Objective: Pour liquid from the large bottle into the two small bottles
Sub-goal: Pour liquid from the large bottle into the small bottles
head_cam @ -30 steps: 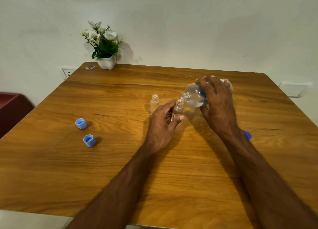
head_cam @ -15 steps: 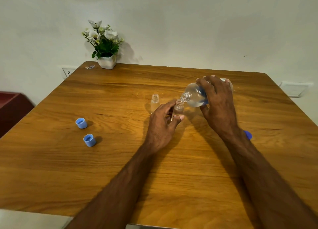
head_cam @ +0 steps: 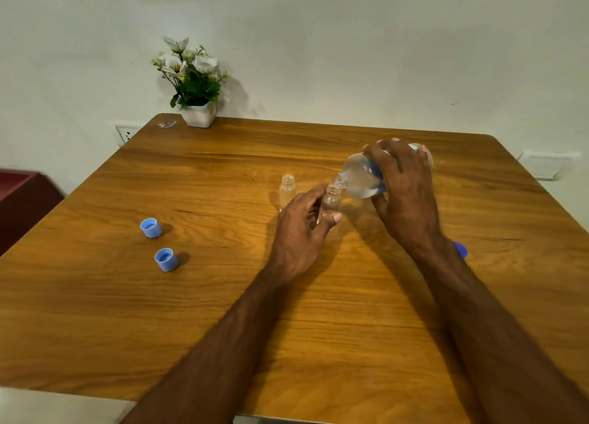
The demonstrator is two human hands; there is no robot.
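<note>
caps (head_cam: 151,228) left; spare bottle (head_cam: 287,191) just beside left hand (head_cam: 301,232).

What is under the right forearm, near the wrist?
A blue cap pokes out from behind the right wrist on the table. Only its edge shows; the arm covers the rest.

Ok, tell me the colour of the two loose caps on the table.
Light blue, both caps, seen clearly in the head view.
</note>
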